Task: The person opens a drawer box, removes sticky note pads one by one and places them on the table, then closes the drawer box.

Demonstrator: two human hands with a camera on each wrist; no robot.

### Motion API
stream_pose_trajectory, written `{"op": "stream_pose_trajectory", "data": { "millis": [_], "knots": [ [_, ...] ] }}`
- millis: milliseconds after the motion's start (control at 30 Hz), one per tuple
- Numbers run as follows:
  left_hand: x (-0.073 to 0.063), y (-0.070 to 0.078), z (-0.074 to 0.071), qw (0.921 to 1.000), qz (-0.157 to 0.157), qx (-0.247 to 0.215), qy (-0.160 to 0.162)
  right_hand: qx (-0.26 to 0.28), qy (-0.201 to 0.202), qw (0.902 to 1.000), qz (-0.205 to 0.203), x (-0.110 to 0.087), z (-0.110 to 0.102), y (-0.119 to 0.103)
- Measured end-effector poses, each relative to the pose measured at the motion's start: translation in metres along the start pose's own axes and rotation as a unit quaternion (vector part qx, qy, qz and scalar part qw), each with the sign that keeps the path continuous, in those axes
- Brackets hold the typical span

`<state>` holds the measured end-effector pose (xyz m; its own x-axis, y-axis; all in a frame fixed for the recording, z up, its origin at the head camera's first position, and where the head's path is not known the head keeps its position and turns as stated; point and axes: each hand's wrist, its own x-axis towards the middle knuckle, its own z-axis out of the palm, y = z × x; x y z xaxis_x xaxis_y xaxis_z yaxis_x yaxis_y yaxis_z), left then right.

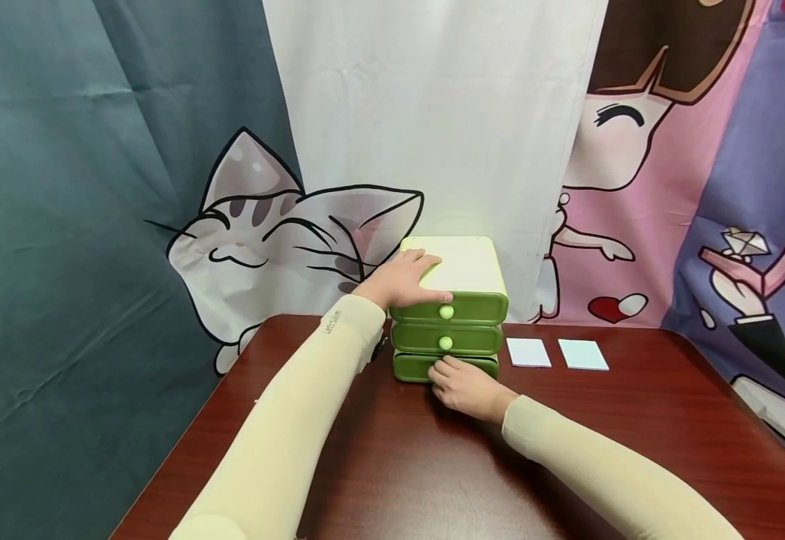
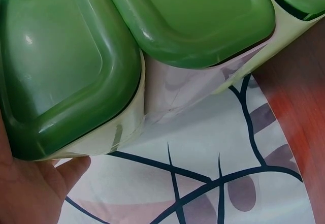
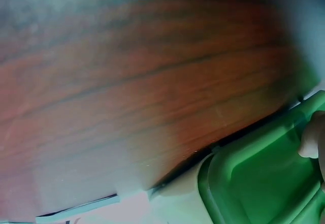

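Note:
A small cabinet (image 1: 467,262) with a cream body and three green drawers stands at the back of the table. My left hand (image 1: 402,280) rests on its top at the left, fingers spread, thumb reaching over the front edge. In the left wrist view that hand's fingers (image 2: 73,170) lie along the cabinet's edge. My right hand (image 1: 467,387) is at the bottom drawer (image 1: 411,368), its curled fingers pinching the middle of the front, where they hide the knob. A thin dark gap shows above this drawer. Pale round knobs mark the top drawer (image 1: 480,308) and middle drawer (image 1: 480,339).
Two pads of paper lie right of the cabinet, a white pad (image 1: 528,352) and a pale blue pad (image 1: 583,355). The reddish-brown table (image 1: 392,480) stretches toward me. A cartoon-printed curtain (image 1: 433,112) hangs behind it.

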<state>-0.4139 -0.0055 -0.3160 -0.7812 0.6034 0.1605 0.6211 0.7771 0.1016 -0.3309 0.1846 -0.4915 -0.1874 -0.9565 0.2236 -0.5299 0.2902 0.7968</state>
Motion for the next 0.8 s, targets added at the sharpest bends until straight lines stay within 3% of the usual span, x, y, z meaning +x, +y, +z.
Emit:
{"op": "stream_pose_trajectory", "data": {
  "millis": [800],
  "knots": [
    [-0.002, 0.001, -0.001, 1.0, -0.003, -0.004, 0.0, 0.008, 0.045, 0.9977, -0.05, 0.001, -0.038, -0.024]
  ]
}}
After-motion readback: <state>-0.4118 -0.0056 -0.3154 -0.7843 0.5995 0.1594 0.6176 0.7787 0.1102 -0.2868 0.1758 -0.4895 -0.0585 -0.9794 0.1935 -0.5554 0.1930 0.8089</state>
